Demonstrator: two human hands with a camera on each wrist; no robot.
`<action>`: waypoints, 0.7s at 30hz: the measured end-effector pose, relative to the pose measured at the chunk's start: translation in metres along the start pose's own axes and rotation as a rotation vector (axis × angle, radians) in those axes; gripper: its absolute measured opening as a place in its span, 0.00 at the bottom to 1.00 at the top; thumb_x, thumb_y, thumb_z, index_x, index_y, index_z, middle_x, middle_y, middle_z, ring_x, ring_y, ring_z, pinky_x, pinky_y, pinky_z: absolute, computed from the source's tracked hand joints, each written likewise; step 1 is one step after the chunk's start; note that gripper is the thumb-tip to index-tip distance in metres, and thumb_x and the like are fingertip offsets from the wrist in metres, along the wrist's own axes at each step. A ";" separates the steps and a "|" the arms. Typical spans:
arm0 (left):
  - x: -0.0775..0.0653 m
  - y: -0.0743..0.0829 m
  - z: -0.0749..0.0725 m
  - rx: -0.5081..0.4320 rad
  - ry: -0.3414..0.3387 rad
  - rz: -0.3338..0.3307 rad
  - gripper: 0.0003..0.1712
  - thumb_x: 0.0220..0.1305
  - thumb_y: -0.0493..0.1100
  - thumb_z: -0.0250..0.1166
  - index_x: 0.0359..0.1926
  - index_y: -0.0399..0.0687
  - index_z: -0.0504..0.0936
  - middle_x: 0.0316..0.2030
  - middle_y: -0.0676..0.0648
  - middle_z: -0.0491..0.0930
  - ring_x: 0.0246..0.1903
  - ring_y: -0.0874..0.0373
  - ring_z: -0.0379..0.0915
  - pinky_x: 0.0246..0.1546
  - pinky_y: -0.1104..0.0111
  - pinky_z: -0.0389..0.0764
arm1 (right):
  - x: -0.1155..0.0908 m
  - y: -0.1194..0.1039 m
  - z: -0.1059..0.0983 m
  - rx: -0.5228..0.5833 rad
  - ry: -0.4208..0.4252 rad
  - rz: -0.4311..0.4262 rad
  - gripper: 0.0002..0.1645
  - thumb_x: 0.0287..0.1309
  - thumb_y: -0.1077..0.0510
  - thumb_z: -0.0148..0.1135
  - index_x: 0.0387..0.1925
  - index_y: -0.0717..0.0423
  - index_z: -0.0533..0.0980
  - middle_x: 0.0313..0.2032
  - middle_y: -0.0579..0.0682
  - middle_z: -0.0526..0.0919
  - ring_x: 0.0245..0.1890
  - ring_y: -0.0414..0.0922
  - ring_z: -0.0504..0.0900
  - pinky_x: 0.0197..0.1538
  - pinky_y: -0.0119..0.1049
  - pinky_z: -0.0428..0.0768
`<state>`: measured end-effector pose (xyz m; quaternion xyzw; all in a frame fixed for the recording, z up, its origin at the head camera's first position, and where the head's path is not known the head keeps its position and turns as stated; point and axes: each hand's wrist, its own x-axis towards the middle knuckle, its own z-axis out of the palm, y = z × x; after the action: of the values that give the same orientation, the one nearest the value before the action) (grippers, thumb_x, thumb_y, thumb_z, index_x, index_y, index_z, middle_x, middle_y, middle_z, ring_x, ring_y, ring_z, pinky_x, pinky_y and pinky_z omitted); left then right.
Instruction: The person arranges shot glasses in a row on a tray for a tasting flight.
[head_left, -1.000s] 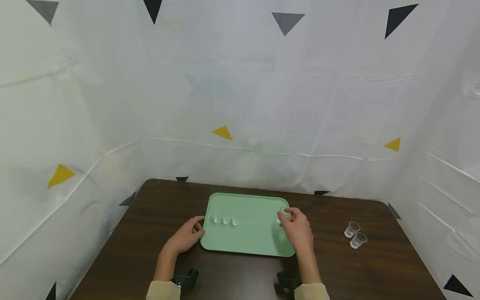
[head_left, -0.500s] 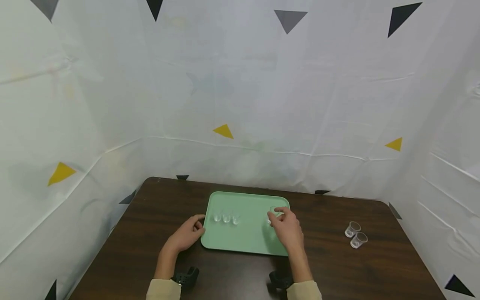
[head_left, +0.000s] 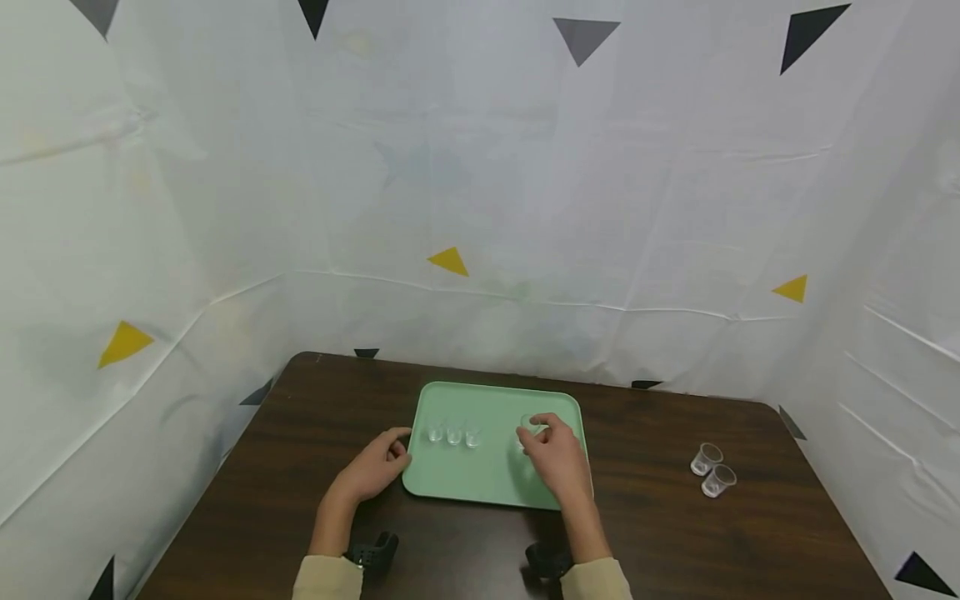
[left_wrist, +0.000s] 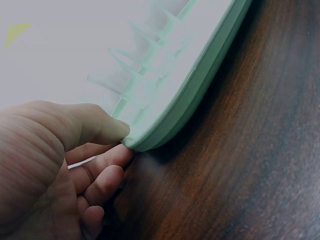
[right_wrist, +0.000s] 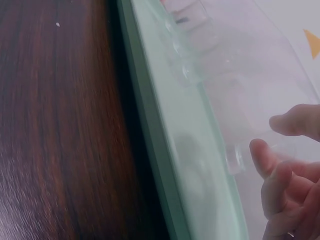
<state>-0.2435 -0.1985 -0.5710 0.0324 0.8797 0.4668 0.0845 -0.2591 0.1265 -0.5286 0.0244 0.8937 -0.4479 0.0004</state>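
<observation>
In the head view my left hand (head_left: 370,470) grips the left edge of a green tray (head_left: 487,483) lying on the table. The left wrist view has the thumb on the tray's rim (left_wrist: 165,120) and a fingertip beneath it. My right hand (head_left: 561,460) pinches a small clear cup (head_left: 529,422) between thumb and finger, over the right half of the tray; the right wrist view shows this cup (right_wrist: 235,159) upright, and I cannot tell whether it touches the tray. Three similar clear cups (head_left: 453,435) stand in a row on the tray's left part.
Two more clear cups (head_left: 707,458) stand close together on the dark wood table (head_left: 652,517), right of the tray. A white sheet (head_left: 525,167) with yellow, grey and black triangles surrounds the table's back and sides.
My right hand has moved left over the tray with the cup, toward the row of three. The left hand stays at the tray's edge.
</observation>
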 end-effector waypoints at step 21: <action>0.000 0.001 0.000 -0.007 -0.004 -0.014 0.29 0.78 0.40 0.62 0.75 0.38 0.72 0.43 0.46 0.78 0.36 0.55 0.71 0.41 0.60 0.73 | -0.001 -0.011 0.020 0.013 -0.055 -0.015 0.24 0.72 0.46 0.69 0.63 0.52 0.81 0.32 0.45 0.89 0.26 0.42 0.82 0.27 0.40 0.75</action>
<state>-0.2434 -0.1976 -0.5699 0.0269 0.8781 0.4692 0.0897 -0.2593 0.1037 -0.5313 0.0051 0.8907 -0.4541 0.0214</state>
